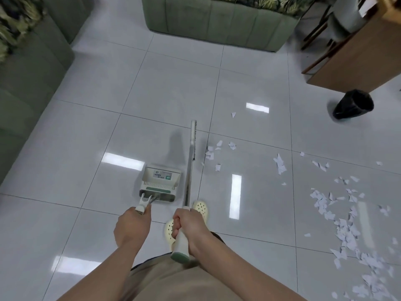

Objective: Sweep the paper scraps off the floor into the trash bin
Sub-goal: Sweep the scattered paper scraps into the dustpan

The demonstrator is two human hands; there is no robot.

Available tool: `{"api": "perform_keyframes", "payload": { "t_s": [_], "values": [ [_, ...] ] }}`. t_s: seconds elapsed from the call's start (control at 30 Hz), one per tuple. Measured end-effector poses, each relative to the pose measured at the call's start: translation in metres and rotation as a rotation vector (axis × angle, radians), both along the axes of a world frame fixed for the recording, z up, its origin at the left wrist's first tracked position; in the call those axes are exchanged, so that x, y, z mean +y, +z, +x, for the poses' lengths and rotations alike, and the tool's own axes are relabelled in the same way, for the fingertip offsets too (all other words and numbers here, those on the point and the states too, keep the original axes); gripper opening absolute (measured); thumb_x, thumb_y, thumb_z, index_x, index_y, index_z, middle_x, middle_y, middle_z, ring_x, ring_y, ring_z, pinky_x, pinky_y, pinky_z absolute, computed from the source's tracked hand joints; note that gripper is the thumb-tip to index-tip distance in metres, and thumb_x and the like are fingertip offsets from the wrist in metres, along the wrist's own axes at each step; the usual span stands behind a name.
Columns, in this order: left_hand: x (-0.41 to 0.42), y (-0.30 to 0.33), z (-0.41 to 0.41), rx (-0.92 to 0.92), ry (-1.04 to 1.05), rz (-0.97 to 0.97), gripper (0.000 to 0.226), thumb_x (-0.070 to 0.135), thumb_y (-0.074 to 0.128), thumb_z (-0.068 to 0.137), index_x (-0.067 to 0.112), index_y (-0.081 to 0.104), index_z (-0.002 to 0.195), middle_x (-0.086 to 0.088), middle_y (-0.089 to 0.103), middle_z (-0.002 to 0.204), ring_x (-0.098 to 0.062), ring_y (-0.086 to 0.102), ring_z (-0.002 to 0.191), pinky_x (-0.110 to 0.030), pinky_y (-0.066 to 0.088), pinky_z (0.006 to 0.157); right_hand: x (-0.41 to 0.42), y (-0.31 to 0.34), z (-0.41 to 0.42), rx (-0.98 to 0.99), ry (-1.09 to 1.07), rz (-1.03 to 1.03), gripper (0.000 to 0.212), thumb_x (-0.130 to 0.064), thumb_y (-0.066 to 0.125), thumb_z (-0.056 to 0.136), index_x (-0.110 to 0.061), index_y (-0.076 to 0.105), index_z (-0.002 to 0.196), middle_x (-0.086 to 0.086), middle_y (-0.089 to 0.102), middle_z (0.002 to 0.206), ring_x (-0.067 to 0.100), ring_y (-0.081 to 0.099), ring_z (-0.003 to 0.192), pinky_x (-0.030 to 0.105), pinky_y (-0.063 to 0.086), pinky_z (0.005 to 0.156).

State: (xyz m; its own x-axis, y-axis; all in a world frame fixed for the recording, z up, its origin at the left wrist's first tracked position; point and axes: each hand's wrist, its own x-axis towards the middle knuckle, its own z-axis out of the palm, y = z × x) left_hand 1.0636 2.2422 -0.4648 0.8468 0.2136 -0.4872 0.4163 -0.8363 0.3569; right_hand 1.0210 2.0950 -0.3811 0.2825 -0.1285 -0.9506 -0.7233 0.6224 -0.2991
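Right hand [191, 227] gripped the broom [190, 161] — left hand [132, 224] clutched the dustpan [160, 181] just left of it, paper scraps [345, 222] scattered right.

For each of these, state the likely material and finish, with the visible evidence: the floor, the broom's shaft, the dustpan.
Floor: glazed tile, probably ceramic; grout lines and mirror-like light reflections.
Broom's shaft: apparently polished metal; thin, silvery, shiny.
Dustpan: seemingly matte plastic; cream body with moulded comb teeth.
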Motion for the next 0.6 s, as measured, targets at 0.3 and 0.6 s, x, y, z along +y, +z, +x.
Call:
{"api": "perform_keyframes", "payload": {
  "t_s": [0.3, 0.6],
  "values": [
    [0.017, -0.007, 0.038, 0.032, 0.024, -0.068, 0.047, 0.056, 0.061, 0.095, 0.013, 0.065, 0.076, -0.005, 0.066, 0.070, -0.026, 0.062, 0.065, -0.031, 0.046, 0.058, -0.005, -0.001, 0.046, 0.035, 0.059, 0.089, 0.016, 0.005, 0.047, 0.083, -0.007, 0.047, 0.073, 0.001, 0.038, 0.042, 0.013, 0.031, 0.033, 0.018, 0.030, 0.037],
    [-0.006, 0.000, 0.070, 0.033, -0.073, -0.045, 0.052, 0.061, 0.060, 0.093, 0.014, 0.062, 0.069, -0.001, 0.065, 0.064, -0.022, 0.061, 0.060, -0.029, 0.045, 0.055, -0.114, -0.044, 0.052, 0.059, -0.171, 0.184, 0.028, 0.005, 0.046, 0.091, -0.013, 0.040, 0.071, -0.002, 0.035, 0.043, 0.008, 0.032, 0.028, 0.015, 0.032, 0.029]
  ]
}}
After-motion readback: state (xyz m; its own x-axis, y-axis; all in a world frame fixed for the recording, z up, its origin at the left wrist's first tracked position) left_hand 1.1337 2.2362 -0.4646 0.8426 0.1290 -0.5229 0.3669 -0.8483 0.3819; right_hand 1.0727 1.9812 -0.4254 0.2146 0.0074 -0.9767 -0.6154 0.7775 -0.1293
